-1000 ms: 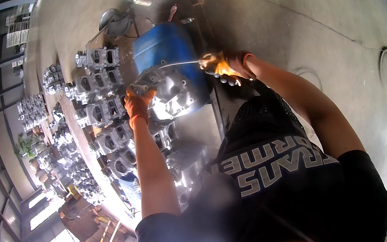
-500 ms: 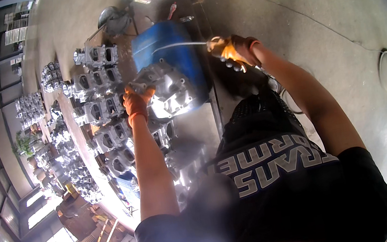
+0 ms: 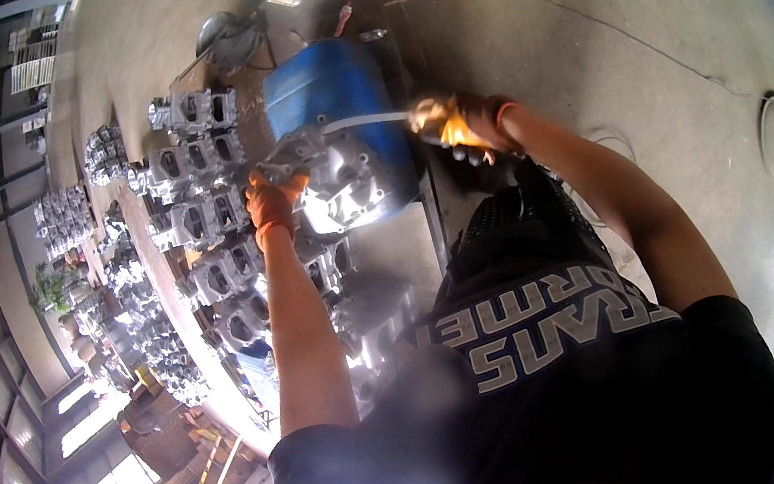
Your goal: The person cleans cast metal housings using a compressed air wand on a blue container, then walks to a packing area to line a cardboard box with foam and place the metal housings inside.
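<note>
The left hand grips 1 metal casting, the right hand a rod-tipped tool.

Silver-grey metal casting, blue container

Pale rod beside grey metal casting

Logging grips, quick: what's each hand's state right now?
Left hand: closed, holding the grey metal casting.
Right hand: closed, holding a slender rod-like tool.
</note>
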Motion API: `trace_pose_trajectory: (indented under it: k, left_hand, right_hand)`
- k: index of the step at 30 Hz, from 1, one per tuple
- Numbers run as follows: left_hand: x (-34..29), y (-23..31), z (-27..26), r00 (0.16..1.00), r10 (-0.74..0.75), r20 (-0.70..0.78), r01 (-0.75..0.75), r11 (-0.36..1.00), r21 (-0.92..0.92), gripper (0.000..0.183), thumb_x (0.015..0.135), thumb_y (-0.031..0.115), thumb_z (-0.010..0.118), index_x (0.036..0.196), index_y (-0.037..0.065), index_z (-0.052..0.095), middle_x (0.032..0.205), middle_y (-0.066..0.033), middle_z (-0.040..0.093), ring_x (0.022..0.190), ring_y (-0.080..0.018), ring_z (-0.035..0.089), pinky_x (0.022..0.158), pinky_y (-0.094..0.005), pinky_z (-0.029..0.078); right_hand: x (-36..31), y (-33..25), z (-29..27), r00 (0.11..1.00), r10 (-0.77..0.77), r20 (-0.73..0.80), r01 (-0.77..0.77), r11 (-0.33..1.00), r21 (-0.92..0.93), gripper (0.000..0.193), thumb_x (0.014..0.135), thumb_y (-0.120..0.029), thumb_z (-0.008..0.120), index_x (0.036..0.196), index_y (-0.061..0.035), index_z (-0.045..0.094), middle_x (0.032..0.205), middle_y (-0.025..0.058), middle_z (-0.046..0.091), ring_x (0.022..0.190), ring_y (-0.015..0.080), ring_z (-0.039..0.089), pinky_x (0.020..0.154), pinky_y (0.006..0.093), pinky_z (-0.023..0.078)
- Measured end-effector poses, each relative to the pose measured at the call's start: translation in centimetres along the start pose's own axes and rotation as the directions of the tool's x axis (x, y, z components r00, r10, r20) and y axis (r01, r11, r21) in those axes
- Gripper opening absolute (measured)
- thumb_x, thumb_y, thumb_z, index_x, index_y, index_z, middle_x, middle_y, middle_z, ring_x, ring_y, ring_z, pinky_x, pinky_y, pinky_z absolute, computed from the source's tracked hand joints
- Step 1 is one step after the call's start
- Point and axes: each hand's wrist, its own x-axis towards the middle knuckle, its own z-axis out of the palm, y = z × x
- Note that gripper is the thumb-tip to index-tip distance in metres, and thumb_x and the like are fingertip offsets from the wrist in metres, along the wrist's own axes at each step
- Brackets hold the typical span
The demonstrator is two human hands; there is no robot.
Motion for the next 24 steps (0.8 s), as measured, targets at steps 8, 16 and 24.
trace_pose_trajectory:
  k: [8, 16, 24]
  left_hand:
    - [0.1, 0.2, -0.2, 0.999, 0.031, 0.012, -0.031, 0.999, -0.013, 0.106, 0.053, 0.061, 0.078, 0.135, 0.013, 0.031, 0.13, -0.0238, 0.044, 0.119, -0.0409, 0.046, 0.094, -0.0477, 0.044]
    - [0.8, -1.8, 1.1, 0.999, 0.035, -0.011, -0.035, 0.999, -0.013, 0.108, 0.051, 0.061, 0.078, 0.135, 0.012, 0.031, 0.129, -0.0236, 0.045, 0.118, -0.0407, 0.047, 0.094, -0.0474, 0.044]
    - [2.4, -2.6, 1.9, 0.995, 0.094, -0.032, -0.096, 0.994, -0.059, 0.104, 0.053, 0.059, 0.078, 0.134, 0.011, 0.033, 0.129, -0.0231, 0.046, 0.118, -0.0393, 0.047, 0.096, -0.0456, 0.043]
  right_hand:
    - [0.0, 2.1, -1.5, 0.983, 0.05, 0.175, -0.079, 0.984, 0.159, 0.059, 0.061, -0.039, 0.078, 0.113, -0.0228, 0.054, 0.102, 0.0071, 0.056, 0.122, 0.0253, 0.037, 0.098, 0.0401, 0.037]
    - [-0.4, 1.0, 0.8, 0.972, -0.127, 0.198, 0.106, 0.988, 0.115, 0.085, 0.06, -0.041, 0.08, 0.13, -0.0093, 0.042, 0.136, 0.0136, 0.035, 0.131, 0.0269, 0.03, 0.107, 0.0337, 0.028]
    - [8.2, 3.6, 1.3, 0.563, -0.808, 0.174, 0.758, 0.422, -0.497, 0.036, 0.087, -0.035, 0.056, 0.119, -0.0179, 0.05, 0.097, 0.0016, 0.045, 0.078, 0.0135, 0.041, 0.06, 0.029, 0.035]
